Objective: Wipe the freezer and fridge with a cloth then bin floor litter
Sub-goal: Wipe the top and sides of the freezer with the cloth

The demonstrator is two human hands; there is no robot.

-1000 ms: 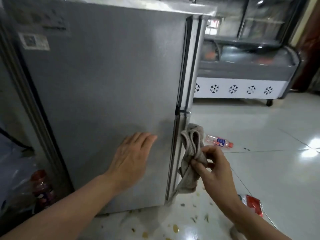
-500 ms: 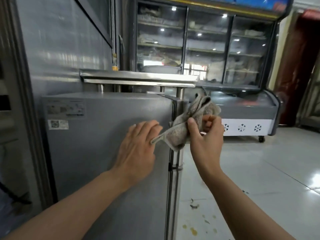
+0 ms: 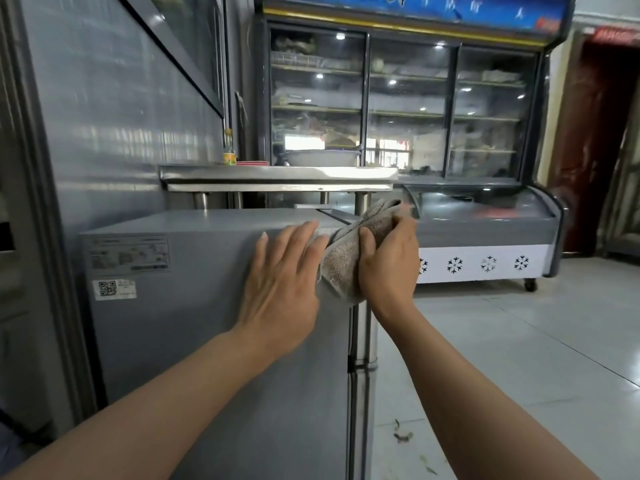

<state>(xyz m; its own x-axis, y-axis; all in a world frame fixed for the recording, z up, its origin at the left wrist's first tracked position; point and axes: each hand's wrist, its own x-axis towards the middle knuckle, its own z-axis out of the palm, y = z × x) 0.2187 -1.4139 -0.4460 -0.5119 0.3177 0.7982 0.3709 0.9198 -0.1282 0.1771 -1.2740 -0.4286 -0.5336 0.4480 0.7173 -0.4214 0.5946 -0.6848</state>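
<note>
A grey steel freezer cabinet [image 3: 194, 327] fills the left and middle. My left hand [image 3: 280, 282] lies flat on its side panel near the top right corner, fingers straight. My right hand [image 3: 388, 268] grips a bunched grey-brown cloth [image 3: 346, 258] and holds it against the cabinet's upper right edge, right beside my left fingertips. A glass-door display fridge [image 3: 408, 105] with a curved chest section [image 3: 485, 220] stands behind. Bits of litter [image 3: 401, 434] lie on the tiled floor by the cabinet's front corner.
A steel shelf [image 3: 277, 176] on posts stands above the cabinet, carrying a metal basin [image 3: 320, 157] and a small bottle [image 3: 229, 147]. A tall steel unit [image 3: 114, 109] rises at left. Pale tiled floor [image 3: 519, 358] stretches to the right. A dark red door [image 3: 588, 143] is at far right.
The view rose from the floor to the cabinet top. My right hand carried the cloth from the low door edge up to the top corner. My left hand slid up the panel.
</note>
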